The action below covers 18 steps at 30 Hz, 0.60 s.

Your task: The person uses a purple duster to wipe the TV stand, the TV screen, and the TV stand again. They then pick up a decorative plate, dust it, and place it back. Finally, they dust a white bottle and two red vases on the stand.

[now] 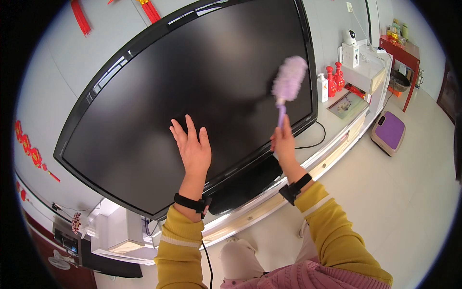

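Note:
A large black television (144,96) fills the middle of the head view, its dark screen facing me. My right hand (284,141) is closed round the purple handle of a fluffy lilac duster (289,79). The duster's head is over the right part of the screen; whether it touches the glass I cannot tell. My left hand (193,149) is raised in front of the lower middle of the screen, fingers stretched out and holding nothing. Both wrists wear black straps.
The television stands on a long white cabinet (315,166) with drawers. To its right are a white pump bottle (322,87), red bottles (331,82), a picture (347,105) and a small white camera (350,37). A purple scale (389,132) lies on the floor. A black cable (317,139) trails beside the stand.

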### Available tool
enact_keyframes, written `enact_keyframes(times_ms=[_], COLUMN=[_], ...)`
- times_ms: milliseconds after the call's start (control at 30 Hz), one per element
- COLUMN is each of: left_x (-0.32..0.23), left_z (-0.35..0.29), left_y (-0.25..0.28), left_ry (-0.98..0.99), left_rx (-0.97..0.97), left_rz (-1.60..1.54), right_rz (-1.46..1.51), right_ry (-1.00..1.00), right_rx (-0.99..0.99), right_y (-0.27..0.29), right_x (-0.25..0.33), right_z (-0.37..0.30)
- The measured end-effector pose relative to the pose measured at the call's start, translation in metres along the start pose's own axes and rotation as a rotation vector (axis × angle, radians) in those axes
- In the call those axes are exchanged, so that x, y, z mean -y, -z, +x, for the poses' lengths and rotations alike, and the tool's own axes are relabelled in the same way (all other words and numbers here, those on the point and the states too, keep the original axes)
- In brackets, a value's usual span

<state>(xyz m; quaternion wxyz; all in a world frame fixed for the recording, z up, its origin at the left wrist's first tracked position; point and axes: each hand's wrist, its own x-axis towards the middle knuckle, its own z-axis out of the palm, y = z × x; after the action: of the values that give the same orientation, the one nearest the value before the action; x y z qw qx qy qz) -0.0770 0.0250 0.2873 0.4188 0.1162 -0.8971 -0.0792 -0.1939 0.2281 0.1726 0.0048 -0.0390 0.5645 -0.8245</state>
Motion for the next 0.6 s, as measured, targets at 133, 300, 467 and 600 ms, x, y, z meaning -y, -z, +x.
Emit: enact_keyframes(times_ms=[133,300,467,600], left_x=[0.004,0.013,0.012,0.006], left_z=[-0.006,-0.016,-0.025,-0.031], left_y=[-0.007,-0.01,-0.012,-0.013], left_ry=[-0.001,-0.019,-0.011,0.053], left_rx=[0.024,0.029,0.04,0.112], left_rz=[-0.01,0.043,0.145,0.144], right_rz=[-0.648,-0.918,-0.438,-0.135], right_ry=[0.765,0.66,0.69,0.079], right_rx=[0.179,0.3,-0.041,-0.068], right_y=[-0.02,-0.012,0.0,0.011], right_x=[-0.023,-0.035,-0.033,-0.034], right_z=[-0.043,-0.058,-0.022,-0.015])
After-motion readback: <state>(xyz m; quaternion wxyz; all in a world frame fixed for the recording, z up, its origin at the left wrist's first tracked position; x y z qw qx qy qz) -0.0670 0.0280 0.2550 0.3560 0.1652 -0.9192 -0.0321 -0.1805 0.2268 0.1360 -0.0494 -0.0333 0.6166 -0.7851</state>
